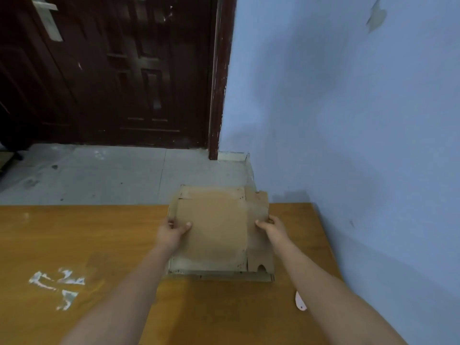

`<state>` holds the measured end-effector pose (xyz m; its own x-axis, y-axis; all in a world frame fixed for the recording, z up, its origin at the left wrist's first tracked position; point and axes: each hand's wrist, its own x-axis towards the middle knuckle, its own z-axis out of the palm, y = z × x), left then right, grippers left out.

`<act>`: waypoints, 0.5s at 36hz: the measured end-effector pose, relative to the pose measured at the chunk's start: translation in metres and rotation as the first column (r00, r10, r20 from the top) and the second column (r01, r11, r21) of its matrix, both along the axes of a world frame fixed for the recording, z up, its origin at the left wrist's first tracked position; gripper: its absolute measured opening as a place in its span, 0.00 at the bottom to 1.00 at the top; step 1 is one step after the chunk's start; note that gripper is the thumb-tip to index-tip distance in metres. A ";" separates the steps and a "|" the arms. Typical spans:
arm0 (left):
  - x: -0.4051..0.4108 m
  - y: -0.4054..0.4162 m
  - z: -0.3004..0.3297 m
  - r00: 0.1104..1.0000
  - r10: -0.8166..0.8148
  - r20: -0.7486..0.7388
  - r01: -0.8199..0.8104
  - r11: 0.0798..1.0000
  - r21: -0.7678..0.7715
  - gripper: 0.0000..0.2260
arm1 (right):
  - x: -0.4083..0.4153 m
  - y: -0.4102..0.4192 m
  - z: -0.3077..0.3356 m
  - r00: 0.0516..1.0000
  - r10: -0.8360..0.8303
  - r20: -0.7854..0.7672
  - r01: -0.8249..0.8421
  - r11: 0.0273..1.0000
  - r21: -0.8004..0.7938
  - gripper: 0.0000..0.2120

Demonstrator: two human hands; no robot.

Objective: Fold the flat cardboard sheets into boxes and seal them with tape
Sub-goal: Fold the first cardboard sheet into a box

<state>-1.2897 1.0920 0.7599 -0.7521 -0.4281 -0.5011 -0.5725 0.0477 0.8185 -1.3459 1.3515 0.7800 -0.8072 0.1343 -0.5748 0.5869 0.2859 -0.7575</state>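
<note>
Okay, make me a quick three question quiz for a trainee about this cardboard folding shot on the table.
1. True or false: both hands grip the top cardboard sheet.
2. Which edge does the right hand hold? A near, B right, C far.
3. Fill in: the small white object lies on the ___, near the right forearm.

Key: 1 true, the left hand pinches the left edge; 2 B; 3 table.

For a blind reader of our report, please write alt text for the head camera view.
A person's left hand and right hand grip the side edges of a flat cardboard sheet lifted off a stack of sheets on a wooden table. Behind are a dark door and blue wall.
</note>
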 end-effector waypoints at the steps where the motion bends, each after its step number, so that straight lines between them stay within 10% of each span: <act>1: 0.004 0.000 0.004 1.000 0.002 -0.023 -0.001 0.999 0.033 0.27 | 0.005 0.001 0.005 1.000 -0.011 -0.014 0.010 1.000 -0.029 0.27; 18: 0.108 0.057 0.055 0.955 -0.155 -0.253 0.188 0.976 0.112 0.26 | 0.113 0.032 0.059 0.997 -0.025 -0.076 -0.020 0.839 -0.544 0.24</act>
<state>-1.1813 1.1488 0.8149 -0.9137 -0.2238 -0.3393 -0.3501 0.0092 0.9367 -1.2332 1.3835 0.8388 -0.8521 -0.1798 -0.4916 0.5203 -0.1873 -0.8332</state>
